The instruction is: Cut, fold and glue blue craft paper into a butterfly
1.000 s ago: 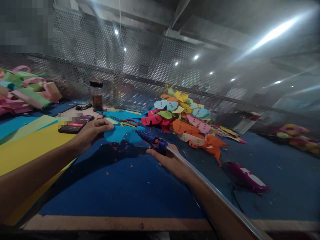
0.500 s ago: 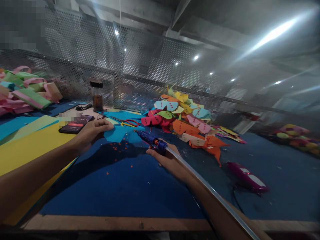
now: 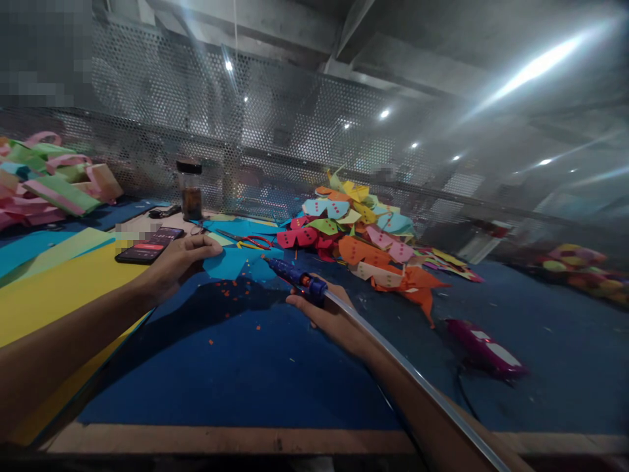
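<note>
My right hand is closed round a dark blue glue gun, its tip pointing away and to the left. A long clear glue stick runs out of the gun's back along my forearm. The tip is at the right end of a light blue paper piece; whether they touch I cannot tell. My left hand pinches that paper at its left edge between thumb and fingers. Just behind it lie scissors with red and yellow handles. Small orange paper bits are scattered in front of the paper.
Folded, dotted paper shapes are heaped at the back right. A purple device with a cord lies to the right. On the left are yellow sheets, a phone, a lidded jar and piled paper strips.
</note>
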The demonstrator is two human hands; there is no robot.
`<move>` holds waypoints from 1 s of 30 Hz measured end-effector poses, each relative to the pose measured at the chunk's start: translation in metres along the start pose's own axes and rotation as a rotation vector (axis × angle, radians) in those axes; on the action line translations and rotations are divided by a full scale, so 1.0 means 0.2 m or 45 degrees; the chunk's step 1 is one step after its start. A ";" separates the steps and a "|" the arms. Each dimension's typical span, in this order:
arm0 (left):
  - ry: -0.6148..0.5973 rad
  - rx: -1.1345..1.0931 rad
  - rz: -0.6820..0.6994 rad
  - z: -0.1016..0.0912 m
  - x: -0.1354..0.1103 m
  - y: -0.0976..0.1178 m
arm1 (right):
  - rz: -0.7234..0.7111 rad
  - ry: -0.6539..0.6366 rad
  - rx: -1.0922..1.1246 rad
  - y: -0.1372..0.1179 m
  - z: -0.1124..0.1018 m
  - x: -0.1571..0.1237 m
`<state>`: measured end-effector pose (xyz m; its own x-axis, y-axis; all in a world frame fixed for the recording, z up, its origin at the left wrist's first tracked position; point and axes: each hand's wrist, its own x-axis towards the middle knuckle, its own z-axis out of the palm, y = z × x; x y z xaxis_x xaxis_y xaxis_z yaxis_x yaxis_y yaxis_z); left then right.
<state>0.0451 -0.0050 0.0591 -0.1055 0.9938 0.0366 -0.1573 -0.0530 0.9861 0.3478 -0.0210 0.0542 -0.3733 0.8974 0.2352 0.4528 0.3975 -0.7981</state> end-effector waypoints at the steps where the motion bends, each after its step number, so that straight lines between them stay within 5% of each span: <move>1: -0.004 -0.001 -0.001 0.00 0.00 0.00 | -0.004 -0.001 0.000 0.00 0.00 0.00; 30: 0.029 -0.046 0.001 -0.02 0.01 -0.01 | 0.022 -0.005 -0.019 0.01 0.00 -0.01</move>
<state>0.0415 -0.0033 0.0570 -0.1279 0.9912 0.0332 -0.1921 -0.0577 0.9797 0.3492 -0.0216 0.0514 -0.3686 0.9035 0.2187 0.4711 0.3844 -0.7940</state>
